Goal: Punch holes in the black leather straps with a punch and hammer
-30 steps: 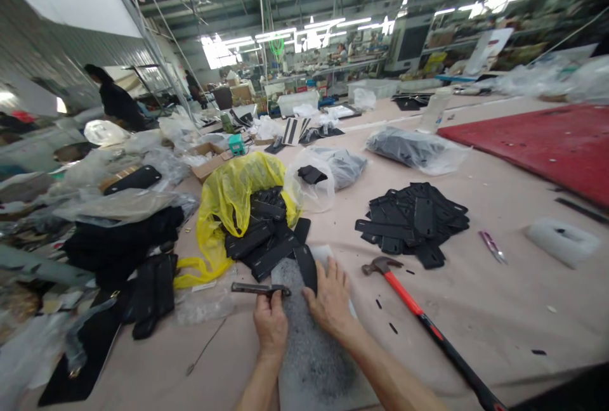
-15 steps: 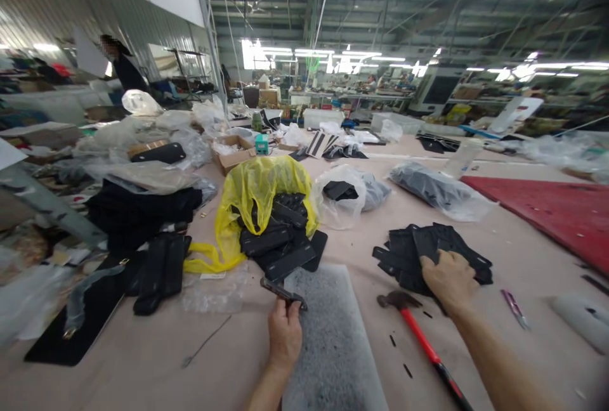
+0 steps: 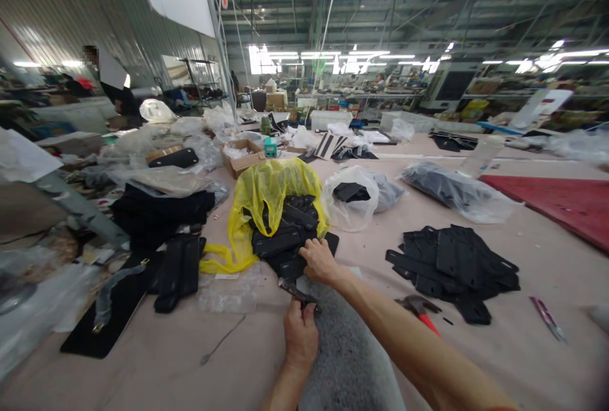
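My left hand (image 3: 301, 338) is closed around a short, dark metal tool (image 3: 295, 292), held over the grey slab (image 3: 349, 347); its exact kind is unclear. My right hand (image 3: 318, 260) reaches across to the black padded strips (image 3: 280, 245) at the mouth of the yellow plastic bag (image 3: 278, 176). Its fingers are bent and pressed together at the edge of a black strip, the fingertips partly hidden. To the right lies a loose pile of flat black pieces (image 3: 459, 259). The head of a claw hammer (image 3: 419, 305) shows beside my right forearm, which covers most of its red handle.
A clear bag of black pieces (image 3: 351, 198) stands behind. Another filled plastic bag (image 3: 457, 192) lies near the red board (image 3: 552, 205). Pink-handled snips (image 3: 547, 317) rest at the right. More black padded pieces (image 3: 178, 271) and a long black panel (image 3: 107, 313) lie left.
My right hand has left the black pile on the right and moved left to the strips by the yellow bag. The left hand keeps its tool. The view has shifted slightly.
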`<state>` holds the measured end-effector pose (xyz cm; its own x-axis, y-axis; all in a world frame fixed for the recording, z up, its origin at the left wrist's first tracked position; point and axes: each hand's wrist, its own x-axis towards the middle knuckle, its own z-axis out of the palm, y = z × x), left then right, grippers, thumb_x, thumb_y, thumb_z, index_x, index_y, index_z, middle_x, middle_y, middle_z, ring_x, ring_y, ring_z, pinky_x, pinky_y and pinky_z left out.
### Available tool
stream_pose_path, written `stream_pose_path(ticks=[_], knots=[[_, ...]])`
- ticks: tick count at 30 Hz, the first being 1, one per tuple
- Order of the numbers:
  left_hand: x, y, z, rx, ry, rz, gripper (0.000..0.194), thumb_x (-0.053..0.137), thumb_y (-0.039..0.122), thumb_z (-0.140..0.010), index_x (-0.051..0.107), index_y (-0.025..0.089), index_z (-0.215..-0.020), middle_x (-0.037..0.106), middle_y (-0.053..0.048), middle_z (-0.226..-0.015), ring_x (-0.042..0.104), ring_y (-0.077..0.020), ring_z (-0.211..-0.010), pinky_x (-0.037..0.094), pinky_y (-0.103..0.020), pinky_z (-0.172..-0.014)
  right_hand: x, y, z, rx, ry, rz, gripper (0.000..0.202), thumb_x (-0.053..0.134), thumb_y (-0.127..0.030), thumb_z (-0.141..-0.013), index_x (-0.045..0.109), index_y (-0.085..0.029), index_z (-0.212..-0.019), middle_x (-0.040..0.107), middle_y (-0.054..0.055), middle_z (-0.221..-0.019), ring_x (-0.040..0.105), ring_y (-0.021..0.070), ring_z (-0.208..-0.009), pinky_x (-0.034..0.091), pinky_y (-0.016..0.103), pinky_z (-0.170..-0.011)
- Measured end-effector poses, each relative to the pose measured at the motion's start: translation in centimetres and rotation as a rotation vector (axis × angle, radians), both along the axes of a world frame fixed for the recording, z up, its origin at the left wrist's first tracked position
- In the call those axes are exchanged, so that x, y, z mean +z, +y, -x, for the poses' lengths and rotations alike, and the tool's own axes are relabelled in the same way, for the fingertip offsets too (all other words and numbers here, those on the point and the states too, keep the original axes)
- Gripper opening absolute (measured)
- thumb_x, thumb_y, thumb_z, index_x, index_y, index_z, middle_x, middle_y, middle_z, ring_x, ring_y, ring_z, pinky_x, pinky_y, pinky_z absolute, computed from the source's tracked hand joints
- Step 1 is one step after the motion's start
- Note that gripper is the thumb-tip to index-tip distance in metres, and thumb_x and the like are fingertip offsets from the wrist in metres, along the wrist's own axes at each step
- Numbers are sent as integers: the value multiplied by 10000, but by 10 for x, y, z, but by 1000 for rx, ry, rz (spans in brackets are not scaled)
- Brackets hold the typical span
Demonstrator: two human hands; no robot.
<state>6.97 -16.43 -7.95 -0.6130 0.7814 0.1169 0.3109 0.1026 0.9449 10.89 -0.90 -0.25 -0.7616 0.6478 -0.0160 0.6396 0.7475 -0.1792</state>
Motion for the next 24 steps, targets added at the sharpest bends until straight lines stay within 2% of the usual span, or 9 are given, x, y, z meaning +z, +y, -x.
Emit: stream_pose_path(ticks=[2, 6, 9, 12, 15, 18, 21, 24], knots=[[1, 0, 0, -7, 0, 9, 235, 487, 272, -844, 664, 173, -964, 742, -107, -856, 698, -246, -818, 537, -340, -735, 1, 2, -5, -27, 18, 22, 281, 644, -180, -738, 622, -168, -1018, 596, 121, -1100, 492, 272, -1078, 282, 403, -952], [3, 1, 1, -9, 24, 8, 193, 489, 274, -836, 649, 188, -902, 731, -101, -833, 693, -253, -827, 536, -353, -759, 4, 0, -21, -154, 106, 125, 146, 571, -189, -827, 586, -168, -971, 653, 103, -974, 570, 242, -972, 340, 347, -866], [5, 1, 2, -19, 40, 6, 187, 491, 276, -837, 645, 191, -899, 727, -96, -818, 691, -256, -829, 532, -353, -761, 9, -9, -48, -301, 215, 222, 220, 498, -209, -881, 537, -167, -1093, 670, 87, -962, 609, 207, -886, 389, 292, -755], [5, 1, 3, -22, 64, 26, 198, 494, 289, -836, 649, 185, -902, 730, -96, -811, 692, -262, -811, 525, -351, -734, 11, -31, -84, -409, 307, 323, 409, 462, -233, -889, 424, -164, -1290, 671, 33, -900, 625, 159, -759, 418, 240, -639], [5, 1, 4, -20, 84, 48, 219, 500, 331, -838, 652, 180, -881, 730, -95, -799, 690, -265, -787, 517, -347, -708, 3, -69, -115, -505, 429, 491, 528, 483, -229, -852, 386, -172, -1368, 643, -20, -767, 607, 145, -626, 418, 226, -553], [5, 2, 5, -9, 90, 55, 228, 520, 366, -820, 649, 179, -841, 725, -88, -762, 684, -258, -742, 515, -337, -680, -15, -108, -129, -616, 512, 537, 546, 528, -211, -819, 449, -172, -1358, 687, 39, -896, 655, 184, -786, 474, 266, -670], [7, 2, 5, -11, 112, 58, 233, 532, 378, -804, 653, 180, -819, 723, -81, -742, 679, -252, -719, 513, -332, -664, -30, -135, -130, -630, 414, 387, 548, 538, -201, -838, 458, -147, -1377, 640, 135, -1220, 609, 253, -1099, 456, 335, -897], [12, 2, 3, -49, 145, 56, 251, 539, 388, -805, 668, 176, -840, 732, -82, -771, 680, -252, -736, 517, -340, -676, -35, -149, -129, -592, 264, 275, 531, 528, -211, -871, 457, -133, -1392, 609, 159, -1269, 598, 285, -1109, 439, 376, -926]])
